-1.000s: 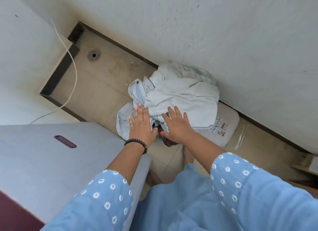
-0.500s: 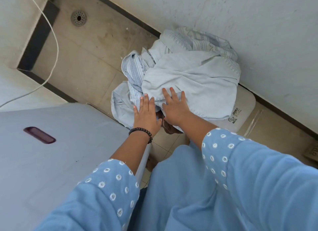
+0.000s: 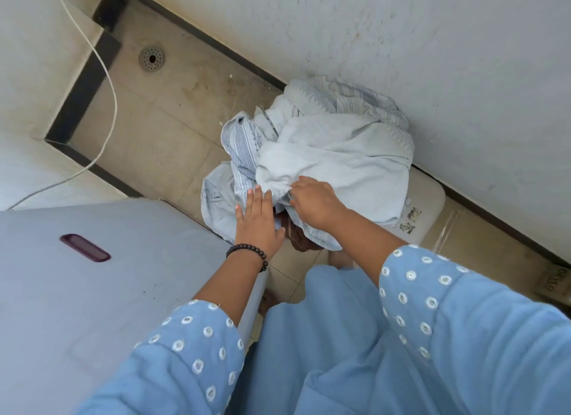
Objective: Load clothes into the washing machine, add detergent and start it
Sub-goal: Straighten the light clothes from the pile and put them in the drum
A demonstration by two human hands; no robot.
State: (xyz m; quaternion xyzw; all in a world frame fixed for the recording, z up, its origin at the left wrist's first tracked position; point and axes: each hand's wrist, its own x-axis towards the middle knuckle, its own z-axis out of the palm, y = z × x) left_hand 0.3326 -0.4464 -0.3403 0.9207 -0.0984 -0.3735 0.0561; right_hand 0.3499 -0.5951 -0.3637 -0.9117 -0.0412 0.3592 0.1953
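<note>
We look down on a heap of pale blue-grey clothes [image 3: 333, 155] piled on a low white stool [image 3: 428, 210] that stands against the wall [image 3: 432, 59], and both of our hands are at the near edge of that heap. Our right hand [image 3: 315, 203] has its fingers curled into the lower fold of the top cloth, pinching a bunch of the fabric, so the clothes lie right under and beyond this hand, spreading away toward the wall. Our left hand [image 3: 258, 226] lies flat with straight fingers held close together, resting on the striped part of the pile just left of the right hand; it carries nothing, and a dark beaded bracelet [image 3: 248, 254] circles its wrist. Between the two hands a piece of dark brown cloth [image 3: 296, 238] shows from under the pale fabric. The washing machine [image 3: 92, 291], its grey lid closed and bearing a dark recessed handle [image 3: 85, 247], stands at our left, just beside the stool, with our left forearm crossing its corner. Farther off on the tiled floor [image 3: 160, 130] sits a round drain [image 3: 151, 57], and a white cable [image 3: 106, 74] runs down the left wall. Our blue dotted sleeves [image 3: 417, 291] fill the near part of the view.
</note>
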